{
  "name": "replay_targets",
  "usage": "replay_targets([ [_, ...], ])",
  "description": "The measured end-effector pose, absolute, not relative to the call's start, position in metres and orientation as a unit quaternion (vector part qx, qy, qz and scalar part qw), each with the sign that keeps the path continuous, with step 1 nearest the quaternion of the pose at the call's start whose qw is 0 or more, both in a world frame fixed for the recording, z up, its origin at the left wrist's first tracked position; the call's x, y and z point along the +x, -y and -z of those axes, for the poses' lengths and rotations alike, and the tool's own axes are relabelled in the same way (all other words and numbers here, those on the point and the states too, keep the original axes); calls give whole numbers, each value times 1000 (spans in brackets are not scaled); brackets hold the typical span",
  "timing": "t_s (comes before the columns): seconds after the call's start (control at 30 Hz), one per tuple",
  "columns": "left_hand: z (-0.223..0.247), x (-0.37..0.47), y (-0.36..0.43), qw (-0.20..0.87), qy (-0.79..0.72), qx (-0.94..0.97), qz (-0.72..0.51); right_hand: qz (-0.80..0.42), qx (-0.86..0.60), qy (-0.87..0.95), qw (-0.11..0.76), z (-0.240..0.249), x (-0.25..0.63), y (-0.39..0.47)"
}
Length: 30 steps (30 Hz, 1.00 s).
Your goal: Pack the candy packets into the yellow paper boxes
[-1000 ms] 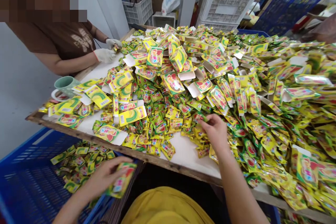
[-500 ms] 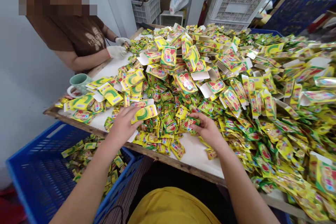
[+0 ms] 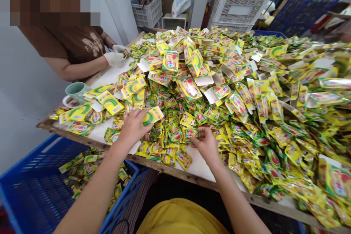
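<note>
My left hand (image 3: 134, 126) is closed round a small yellow and green box (image 3: 153, 116), held over the near edge of the pile. To its right, my right hand (image 3: 205, 142) pinches a small green packet (image 3: 191, 134) between thumb and fingers, just above the white tabletop (image 3: 199, 164). Many yellow and green packets lie between and behind the hands. Farther back, a heap of small boxes (image 3: 189, 88), several with open white flaps, rests on the packets.
A blue crate (image 3: 30, 193) holding boxes stands below the table's left edge. A green mug (image 3: 76, 93) sits at the left corner. Across the table, a person in white gloves (image 3: 113, 59) handles something small. White crates (image 3: 241, 7) are stacked behind.
My right hand has moved left and slightly down, with the green packet at its fingertips. My left hand still holds the box, now more enclosed by the fingers. The view has shifted slightly.
</note>
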<state>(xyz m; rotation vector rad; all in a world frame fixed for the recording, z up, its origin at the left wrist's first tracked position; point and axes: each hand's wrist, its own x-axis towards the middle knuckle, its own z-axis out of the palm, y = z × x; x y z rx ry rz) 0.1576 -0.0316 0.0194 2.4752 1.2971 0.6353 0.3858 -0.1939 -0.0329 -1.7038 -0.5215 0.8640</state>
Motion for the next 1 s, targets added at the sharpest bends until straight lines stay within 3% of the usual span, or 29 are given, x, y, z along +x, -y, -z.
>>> replay_targets([
  [0.13,-35,160,59,440,-459,659,-402,-379,-739,211,516,41,392,188],
  [0.23,-38,164,90,684,-404,484,-367,-386,-741,222,503,42,392,183],
  [0.33,-31,171,119,780,-384,393,-300,-388,-731,242,506,38,388,183],
  [0.43,-21,185,141,776,-385,414,-280,-388,-719,254,517,19,390,194],
  [0.6,-11,225,165,676,-349,607,-230,-311,-674,268,614,-36,406,236],
  [0.67,-7,240,173,654,-335,644,-213,-305,-669,298,609,-46,412,250],
  [0.8,2,257,185,654,-313,660,-198,-262,-719,397,507,-37,425,268],
  [1.0,16,266,201,627,-301,690,-201,-186,-772,555,248,-46,438,277],
])
